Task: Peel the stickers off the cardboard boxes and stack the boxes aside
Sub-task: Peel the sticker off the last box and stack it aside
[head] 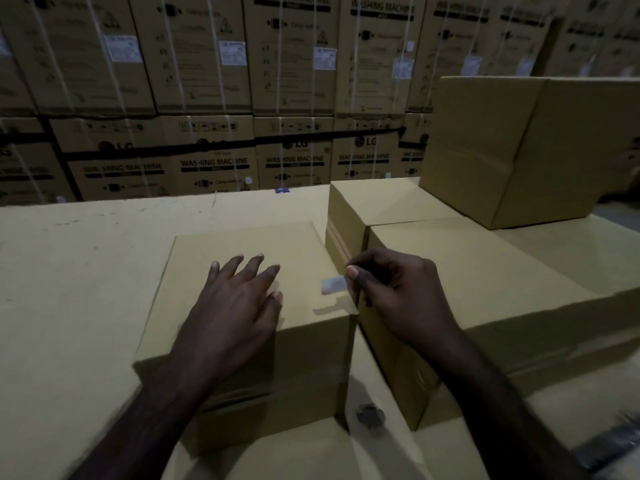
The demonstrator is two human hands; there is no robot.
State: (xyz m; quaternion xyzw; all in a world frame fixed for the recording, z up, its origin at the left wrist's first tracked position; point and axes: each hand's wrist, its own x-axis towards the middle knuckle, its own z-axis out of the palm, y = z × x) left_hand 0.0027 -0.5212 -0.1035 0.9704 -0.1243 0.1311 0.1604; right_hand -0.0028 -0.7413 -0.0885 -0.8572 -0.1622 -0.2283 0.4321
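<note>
Dim warehouse; right hand (391,289) pinches blurred sticker (333,284).

The scene is dim and yellowish, with noisy, soft detail. Light falls from above and behind, so the arms and the near box (249,271) throw dark shadows toward the viewer. The stacked cartons (214,81) behind are murky, their print smeared. Wide-angle bending curves the edges, and the lower right corner blurs.
</note>
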